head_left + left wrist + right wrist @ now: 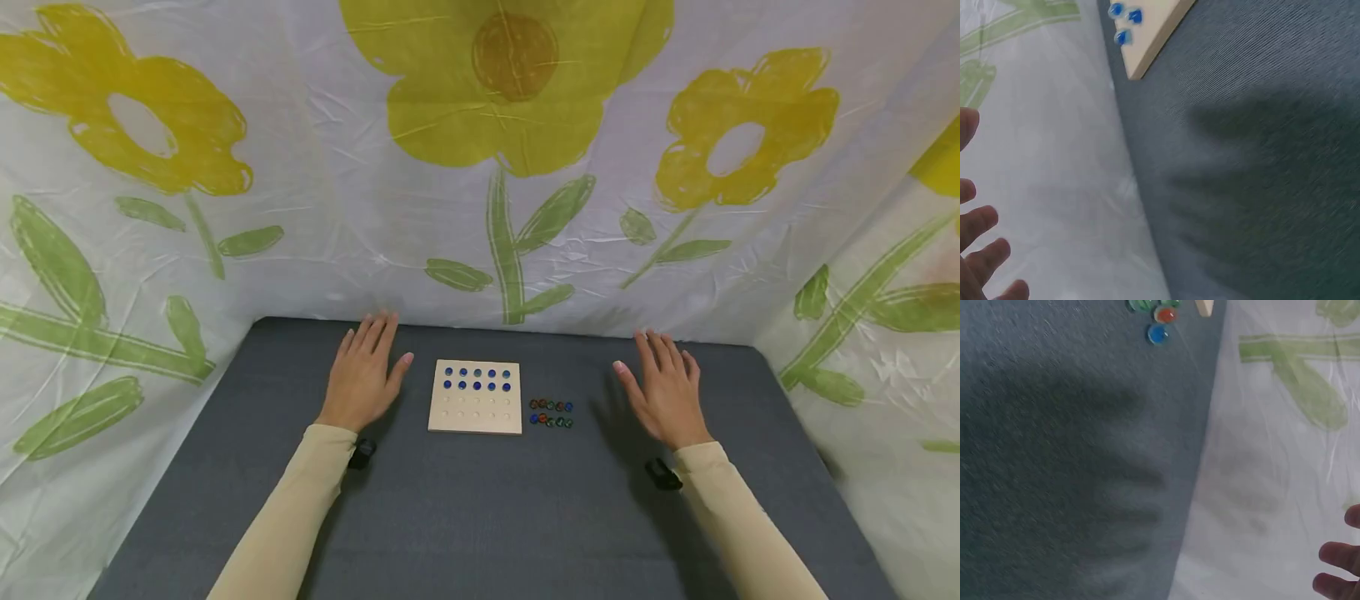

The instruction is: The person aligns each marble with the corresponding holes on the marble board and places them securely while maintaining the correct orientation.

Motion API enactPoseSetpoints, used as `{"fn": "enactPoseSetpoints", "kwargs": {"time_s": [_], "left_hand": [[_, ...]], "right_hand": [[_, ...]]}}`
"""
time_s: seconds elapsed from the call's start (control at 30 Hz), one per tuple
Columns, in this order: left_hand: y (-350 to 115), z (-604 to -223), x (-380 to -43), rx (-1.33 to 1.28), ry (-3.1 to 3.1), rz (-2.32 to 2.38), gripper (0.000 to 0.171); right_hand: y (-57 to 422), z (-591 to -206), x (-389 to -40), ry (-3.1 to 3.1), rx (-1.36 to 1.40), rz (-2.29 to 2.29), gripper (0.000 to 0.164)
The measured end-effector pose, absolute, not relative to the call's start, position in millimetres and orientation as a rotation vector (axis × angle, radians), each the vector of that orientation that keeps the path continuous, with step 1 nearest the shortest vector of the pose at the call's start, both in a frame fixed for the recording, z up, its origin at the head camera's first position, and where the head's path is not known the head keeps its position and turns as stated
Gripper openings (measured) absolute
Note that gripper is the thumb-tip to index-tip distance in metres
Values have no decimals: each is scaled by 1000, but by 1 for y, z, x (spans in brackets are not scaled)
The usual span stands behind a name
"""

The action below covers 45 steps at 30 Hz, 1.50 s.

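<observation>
A pale wooden board (476, 423) with rows of round hollows lies on the dark table. Its two far rows hold blue marbles (477, 386), and the two near rows of hollows are bare. Right of the board, two short rows of red, green and blue marbles (551, 406) rest on the cloth. To the board's left, my left hand (362, 375) is held with fingers extended and nothing in it. My right hand (663, 389) hovers right of the loose marbles, fingers extended and holding nothing. Both hands cast shadows on the tabletop.
The table (480, 517) is covered in dark grey cloth. A white curtain (337, 233) with yellow flowers hangs along its far edge and both sides. Each wrist carries a small black camera, such as the left wrist's device (362, 453).
</observation>
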<state>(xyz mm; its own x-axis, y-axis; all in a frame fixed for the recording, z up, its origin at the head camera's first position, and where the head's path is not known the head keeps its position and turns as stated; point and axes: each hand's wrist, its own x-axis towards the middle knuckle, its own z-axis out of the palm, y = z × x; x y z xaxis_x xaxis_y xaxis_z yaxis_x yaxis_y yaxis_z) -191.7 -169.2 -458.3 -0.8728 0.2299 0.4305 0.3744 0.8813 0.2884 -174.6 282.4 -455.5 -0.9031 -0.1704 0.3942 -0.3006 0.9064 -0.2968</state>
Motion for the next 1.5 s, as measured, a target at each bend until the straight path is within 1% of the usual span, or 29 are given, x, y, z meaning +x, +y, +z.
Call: {"fn": "enactPoseSetpoints", "kwargs": {"time_s": [0.2, 0.43, 0.67, 0.9, 1.07, 1.33, 1.5], "left_hand": [[-163, -474, -185, -481, -2679, -567, 65], [-157, -489, -178, -518, -2750, -624, 61], [-153, -500, -173, -554, -2892, -593, 64], [-154, -514, -173, -656, -3036, -512, 71], [-157, -522, -173, -705, -3071, -516, 72], [-161, -528, -174, -715, -3133, -545, 74], [-161, -529, -174, -705, -3153, -553, 75]], "right_hand": [[278, -466, -167, -2703, 341, 570, 59], [273, -478, -156, -2780, 300, 686, 56], [269, -495, -148, -2842, 262, 795, 56], [261, -504, -143, -2840, 244, 912, 50], [257, -508, -141, -2841, 222, 967, 45], [254, -511, -139, -2862, 219, 1028, 42], [252, -514, -137, -2854, 238, 1077, 35]]}}
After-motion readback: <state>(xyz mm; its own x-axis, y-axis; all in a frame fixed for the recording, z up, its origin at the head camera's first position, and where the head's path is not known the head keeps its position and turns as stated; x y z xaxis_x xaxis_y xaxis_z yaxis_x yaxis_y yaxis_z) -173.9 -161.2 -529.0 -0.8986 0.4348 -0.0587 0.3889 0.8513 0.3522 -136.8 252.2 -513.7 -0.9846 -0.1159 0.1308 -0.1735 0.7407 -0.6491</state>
